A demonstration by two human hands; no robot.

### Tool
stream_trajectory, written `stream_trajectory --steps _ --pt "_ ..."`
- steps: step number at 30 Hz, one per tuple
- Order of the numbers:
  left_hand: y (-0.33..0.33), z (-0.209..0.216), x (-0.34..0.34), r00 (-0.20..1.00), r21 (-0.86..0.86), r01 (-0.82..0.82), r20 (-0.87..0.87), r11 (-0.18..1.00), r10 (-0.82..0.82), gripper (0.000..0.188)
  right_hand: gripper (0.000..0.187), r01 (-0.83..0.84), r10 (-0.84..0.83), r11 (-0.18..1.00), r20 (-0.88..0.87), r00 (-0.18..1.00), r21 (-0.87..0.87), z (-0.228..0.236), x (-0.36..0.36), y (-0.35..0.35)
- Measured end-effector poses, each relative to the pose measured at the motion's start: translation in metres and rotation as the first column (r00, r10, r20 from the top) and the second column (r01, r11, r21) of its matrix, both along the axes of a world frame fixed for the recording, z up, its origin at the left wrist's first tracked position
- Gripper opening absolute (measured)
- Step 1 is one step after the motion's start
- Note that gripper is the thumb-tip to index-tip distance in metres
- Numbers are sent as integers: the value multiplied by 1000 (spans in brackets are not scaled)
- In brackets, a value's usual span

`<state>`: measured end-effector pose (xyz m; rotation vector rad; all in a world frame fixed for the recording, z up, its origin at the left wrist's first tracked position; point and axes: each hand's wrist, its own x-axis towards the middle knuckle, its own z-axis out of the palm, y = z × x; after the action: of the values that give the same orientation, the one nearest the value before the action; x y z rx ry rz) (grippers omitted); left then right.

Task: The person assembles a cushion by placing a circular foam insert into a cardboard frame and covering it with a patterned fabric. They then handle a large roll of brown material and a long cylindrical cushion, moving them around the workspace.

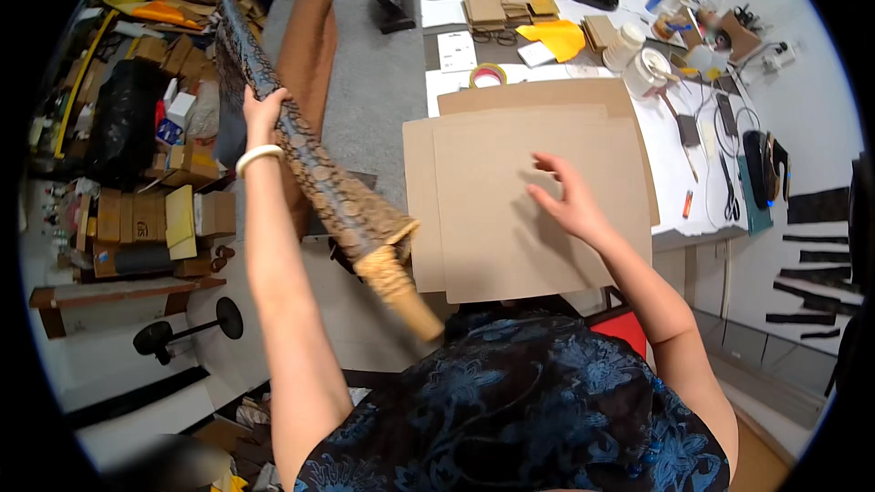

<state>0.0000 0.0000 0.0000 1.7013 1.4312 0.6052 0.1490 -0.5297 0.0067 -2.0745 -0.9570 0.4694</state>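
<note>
My left hand (pixel 264 114) is wrapped round a long roll of snakeskin (pixel 324 169), brown and black with a bluish band. The roll slants from the upper left down towards my body, and its lower end narrows to a tan, wrinkled tip. A white bangle (pixel 259 158) circles my left wrist. Over the stacked cardboard sheets (pixel 510 260) hangs my right hand (pixel 570 200), fingers apart and nothing in them. Its shadow falls on the top sheet. Whether the roll's lower part touches the cardboard's left edge, I cannot tell.
Left of the cardboard lies a grey surface (pixel 374 118) with a brown leather roll (pixel 305 46). The white table (pixel 670 182) carries a tape roll (pixel 488 76), white jars (pixel 649 71), scissors (pixel 729 196) and an orange lighter (pixel 687 204). Packed shelves (pixel 137 296) line the left side.
</note>
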Motion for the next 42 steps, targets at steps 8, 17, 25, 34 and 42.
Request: stream_trajectory --steps 8,17,25,34,42 --pt "28 -89 -27 703 85 517 -610 852 -366 97 40 499 -471 862 219 854 -90 -49 -25 -72" --pt "-44 -213 -28 859 165 512 -72 843 -507 77 42 724 -700 661 186 689 -195 -83 13 -143" --pt "-252 -104 -60 846 -669 447 532 594 -37 55 51 676 -685 717 10 729 -170 -123 32 -104" --pt "-216 -60 -92 735 -503 486 678 715 -22 50 36 710 -689 703 -205 695 41 -139 56 -113" --pt "-86 -106 -207 546 -403 -21 762 915 348 44 33 726 -688 684 -264 676 73 -134 19 -137"
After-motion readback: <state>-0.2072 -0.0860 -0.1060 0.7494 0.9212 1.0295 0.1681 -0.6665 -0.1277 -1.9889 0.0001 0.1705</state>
